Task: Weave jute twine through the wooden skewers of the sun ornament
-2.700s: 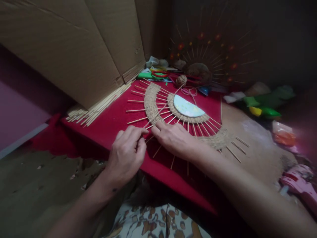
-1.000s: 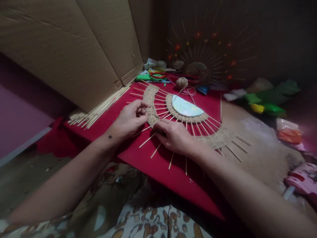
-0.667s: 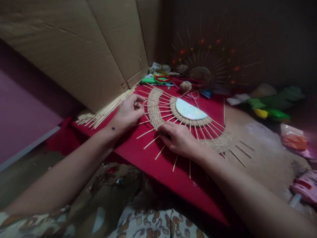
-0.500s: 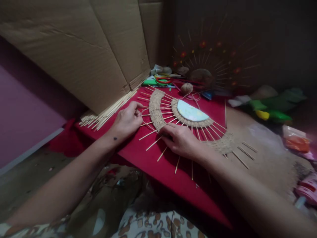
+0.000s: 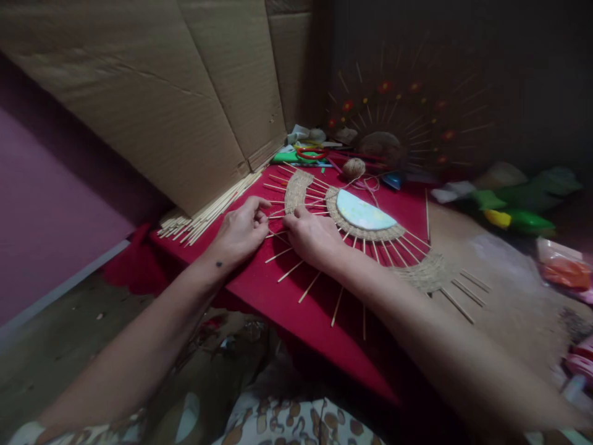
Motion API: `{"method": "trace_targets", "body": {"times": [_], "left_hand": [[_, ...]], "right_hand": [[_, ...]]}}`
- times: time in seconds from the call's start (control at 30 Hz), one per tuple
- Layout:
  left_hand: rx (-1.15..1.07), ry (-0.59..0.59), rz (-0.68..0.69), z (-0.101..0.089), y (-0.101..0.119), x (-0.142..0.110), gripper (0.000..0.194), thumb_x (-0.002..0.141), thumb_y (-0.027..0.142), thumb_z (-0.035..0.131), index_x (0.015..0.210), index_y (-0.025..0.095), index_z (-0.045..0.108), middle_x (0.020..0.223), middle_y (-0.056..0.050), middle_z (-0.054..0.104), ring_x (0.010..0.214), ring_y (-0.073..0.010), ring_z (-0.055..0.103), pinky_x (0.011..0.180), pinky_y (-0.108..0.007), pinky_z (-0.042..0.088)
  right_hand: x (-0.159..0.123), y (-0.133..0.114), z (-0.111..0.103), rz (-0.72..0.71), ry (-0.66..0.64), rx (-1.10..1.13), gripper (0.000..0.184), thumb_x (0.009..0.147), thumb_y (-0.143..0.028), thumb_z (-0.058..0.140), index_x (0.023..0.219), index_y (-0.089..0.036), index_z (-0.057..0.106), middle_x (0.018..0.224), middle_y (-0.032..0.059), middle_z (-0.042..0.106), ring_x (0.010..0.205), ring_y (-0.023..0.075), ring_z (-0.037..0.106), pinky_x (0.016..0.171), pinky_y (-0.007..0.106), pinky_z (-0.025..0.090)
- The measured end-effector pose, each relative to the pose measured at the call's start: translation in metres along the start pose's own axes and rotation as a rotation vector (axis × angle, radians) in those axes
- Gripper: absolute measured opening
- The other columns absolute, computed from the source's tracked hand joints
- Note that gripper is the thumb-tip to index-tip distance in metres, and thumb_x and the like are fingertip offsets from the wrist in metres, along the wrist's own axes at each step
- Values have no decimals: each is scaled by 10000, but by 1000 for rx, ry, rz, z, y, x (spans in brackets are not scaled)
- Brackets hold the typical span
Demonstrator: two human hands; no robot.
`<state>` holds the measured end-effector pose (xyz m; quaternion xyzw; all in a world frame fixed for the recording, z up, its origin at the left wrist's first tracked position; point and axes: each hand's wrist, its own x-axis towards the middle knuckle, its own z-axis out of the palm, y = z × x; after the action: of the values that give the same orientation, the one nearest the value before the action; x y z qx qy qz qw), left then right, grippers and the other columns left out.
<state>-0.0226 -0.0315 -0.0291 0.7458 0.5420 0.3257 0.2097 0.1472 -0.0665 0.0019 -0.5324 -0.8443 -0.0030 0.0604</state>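
Observation:
A half-round sunburst of thin wooden sticks lies on the red cloth, with a pale blue half-disc (image 5: 364, 210) at its centre. Tan twine weaving (image 5: 299, 185) forms a band across the sticks, and a narrower woven ring (image 5: 370, 234) hugs the disc. At the sunburst's left edge, my left hand (image 5: 243, 228) pinches a thin strand of twine (image 5: 278, 235) beside the stick ends. My right hand (image 5: 312, 238) is closed over the woven band, fingertips at its outer edge, where the strand leads in; its fingers partly hide the band. A ball of twine (image 5: 354, 168) sits behind the disc.
Loose sticks (image 5: 199, 219) are piled beside a large cardboard panel (image 5: 222, 80) at left. Red-handled scissors (image 5: 311, 153) and clutter lie at the back. Another sunburst with red flowers (image 5: 384, 88) stands behind. Coloured packets (image 5: 563, 266) are at right, near the red table edge (image 5: 296, 327).
My right hand has moved up and left along the woven band, closer to my left hand. My left hand stays pinched in nearly the same place. The view has shifted slightly.

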Motion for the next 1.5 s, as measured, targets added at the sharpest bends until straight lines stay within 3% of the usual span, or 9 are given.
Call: {"method": "trace_targets", "body": {"times": [0.17, 0.27, 0.47, 0.87, 1.17, 1.37, 1.5], "left_hand": [[-17, 13, 14, -2, -1, -5, 362, 741, 210, 490, 1096, 178, 553, 752, 9, 585, 632, -121, 532, 605, -250, 413], [84, 38, -4, -4, 3, -14, 375, 741, 181, 472, 1110, 178, 543, 743, 8, 582, 638, -131, 535, 605, -260, 410], [211, 65, -16, -10, 7, -33, 396, 727, 150, 467, 1118, 183, 521, 780, -6, 578, 672, -144, 544, 615, -264, 417], [177, 53, -68, -16, 6, -41, 415, 717, 151, 478, 1128, 194, 517, 767, 7, 554, 667, -139, 541, 628, -271, 423], [128, 19, 59, -15, 3, -25, 346, 798, 199, 466, 1134, 184, 550, 833, -19, 611, 755, -149, 574, 732, -279, 447], [183, -67, 139, -22, 22, -11, 376, 760, 191, 493, 1115, 189, 617, 816, -21, 634, 731, -159, 558, 732, -290, 447], [231, -118, 205, -15, 32, -4, 398, 744, 180, 462, 1105, 175, 630, 844, -47, 641, 816, -199, 580, 779, -325, 470]], "right_hand": [[-2, -10, 1, -37, -30, -105, 332, 966, -150, 271, 1152, -150, 546, 1107, 151, 594, 946, 261, 615, 592, 331, 489], [-2, -13, 1, -23, -46, -97, 332, 969, -137, 257, 1158, -130, 530, 1119, 161, 591, 942, 256, 612, 618, 348, 515], [0, -12, 4, -37, -6, -89, 309, 960, -128, 282, 1127, -118, 542, 1083, 155, 599, 905, 269, 627, 597, 363, 528], [-2, -12, 2, -35, 5, -80, 282, 962, -135, 304, 1097, -127, 551, 1076, 148, 599, 923, 282, 628, 597, 367, 526], [-4, -8, 0, -60, -18, -58, 320, 963, -139, 279, 1158, -128, 532, 1126, 148, 592, 885, 250, 623, 556, 334, 477], [-13, -1, -10, -160, -49, 0, 342, 964, -156, 262, 1131, -148, 560, 1088, 123, 604, 776, 205, 604, 528, 295, 377], [-19, 0, -18, -206, -47, 24, 331, 969, -171, 272, 1123, -155, 565, 1078, 119, 611, 765, 190, 590, 567, 301, 383]]}}
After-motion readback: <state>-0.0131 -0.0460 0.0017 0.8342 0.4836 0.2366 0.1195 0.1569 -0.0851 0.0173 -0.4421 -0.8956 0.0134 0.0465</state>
